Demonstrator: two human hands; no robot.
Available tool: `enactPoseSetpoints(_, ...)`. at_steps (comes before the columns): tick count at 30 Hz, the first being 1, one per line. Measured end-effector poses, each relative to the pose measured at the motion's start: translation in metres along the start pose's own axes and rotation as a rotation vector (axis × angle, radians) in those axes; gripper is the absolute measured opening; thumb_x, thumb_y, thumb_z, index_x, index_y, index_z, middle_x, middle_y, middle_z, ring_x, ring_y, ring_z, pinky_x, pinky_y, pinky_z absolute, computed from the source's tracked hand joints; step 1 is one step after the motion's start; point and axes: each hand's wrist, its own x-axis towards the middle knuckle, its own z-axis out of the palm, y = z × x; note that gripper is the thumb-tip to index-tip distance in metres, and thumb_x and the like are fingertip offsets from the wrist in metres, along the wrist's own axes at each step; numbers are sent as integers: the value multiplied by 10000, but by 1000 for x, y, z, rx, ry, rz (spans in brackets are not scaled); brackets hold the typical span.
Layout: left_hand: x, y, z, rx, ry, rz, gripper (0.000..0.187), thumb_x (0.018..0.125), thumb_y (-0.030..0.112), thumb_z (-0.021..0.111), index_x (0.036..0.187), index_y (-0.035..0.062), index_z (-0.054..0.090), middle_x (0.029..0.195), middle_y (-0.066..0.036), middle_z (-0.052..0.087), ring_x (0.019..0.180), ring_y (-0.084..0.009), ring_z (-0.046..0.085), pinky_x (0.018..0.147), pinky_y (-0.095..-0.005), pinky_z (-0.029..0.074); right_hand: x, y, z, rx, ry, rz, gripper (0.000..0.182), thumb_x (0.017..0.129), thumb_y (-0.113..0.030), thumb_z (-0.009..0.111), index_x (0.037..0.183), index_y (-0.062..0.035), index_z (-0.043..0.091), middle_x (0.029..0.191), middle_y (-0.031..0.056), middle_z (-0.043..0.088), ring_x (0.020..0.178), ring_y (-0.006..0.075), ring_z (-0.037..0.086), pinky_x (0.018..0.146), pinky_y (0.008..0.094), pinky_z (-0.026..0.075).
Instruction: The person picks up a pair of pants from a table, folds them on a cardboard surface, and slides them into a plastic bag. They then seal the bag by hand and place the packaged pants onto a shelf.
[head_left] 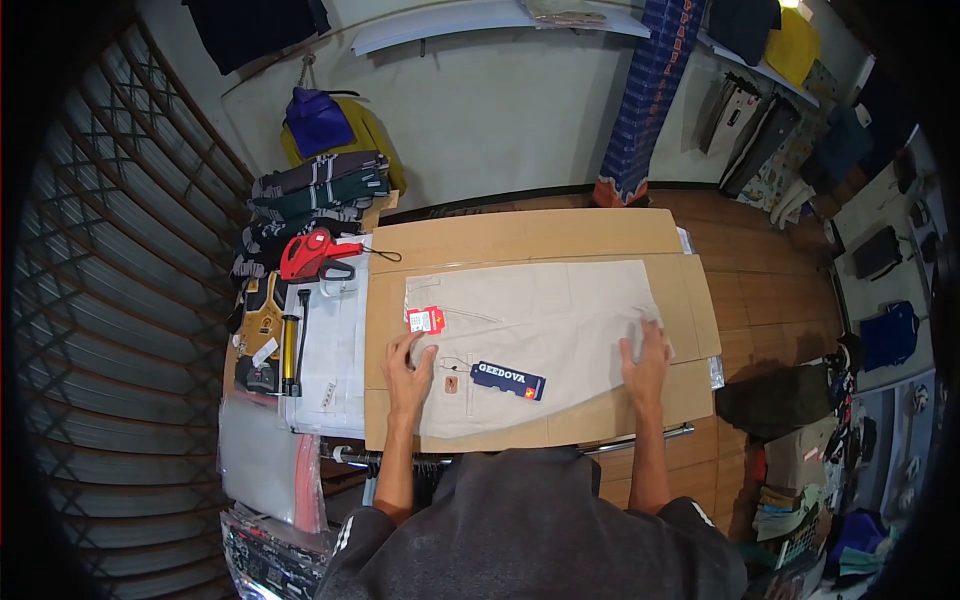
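Observation:
Folded beige trousers lie flat on a sheet of brown cardboard. A red and white price tag rests near their upper left, and a dark blue hang tag reading GEEDOVA lies across the lower middle on a string. A small brown patch shows on the fabric. My left hand lies at the left edge, just below the price tag, thumb apart from the fingers. At the right end of the trousers, my right hand touches the cloth, its fingers spread. Both hands hold nothing.
Left of the cardboard lie a red tape dispenser, a yellow and black hand pump and clear plastic bags. Folded dark clothes are stacked behind them. A metal folding gate stands at far left; goods line the right wall.

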Motion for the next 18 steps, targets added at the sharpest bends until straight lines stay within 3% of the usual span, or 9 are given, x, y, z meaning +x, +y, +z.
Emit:
enactPoseSetpoints(3,-6,8,-11,-136,58,-139,398,899,114,785,1281,33,704,1143,-94,704,982,-200,634,775,-310,502,6,33,-27,-40,236,121,649,982,-397,683,1530,-95,507,1580,275,445,1488,484,357,1222,626,239)
enactPoseSetpoints(6,-11,-3,-28,-96,7,-179,431,917,103,769,1327,16,670,1169,-87,719,973,-142,602,773,-274,488,11,72,-44,-316,362,448,669,971,-383,705,1522,-62,503,1540,306,474,1488,456,373,1215,580,291)
enactPoseSetpoints(8,-15,0,-33,-103,15,-184,406,931,113,762,1314,6,677,1122,-112,729,924,-151,615,757,-283,496,18,120,-48,-224,339,454,700,964,-382,716,1524,-32,483,1529,315,480,1466,457,405,1201,553,327)
enactPoseSetpoints(12,-23,-7,-35,-135,18,-213,379,946,118,753,1301,2,685,1082,-119,730,888,-153,635,744,-289,509,28,127,-61,-19,288,528,746,961,-390,735,1521,13,452,1509,304,506,1405,444,490,1148,531,403)
enactPoseSetpoints(15,-27,-9,-34,-178,25,-213,372,950,117,749,1297,-2,685,1058,-114,731,879,-149,642,749,-289,520,31,135,-70,237,406,519,742,974,-334,752,1536,11,413,1465,253,559,1295,372,588,1093,455,454)
enactPoseSetpoints(18,-31,-12,-35,-199,22,-214,365,949,110,744,1291,-4,688,1024,-106,734,876,-146,649,751,-291,526,31,125,-85,781,658,426,661,995,-224,741,1528,-5,415,1430,200,586,1291,292,582,1049,405,478)
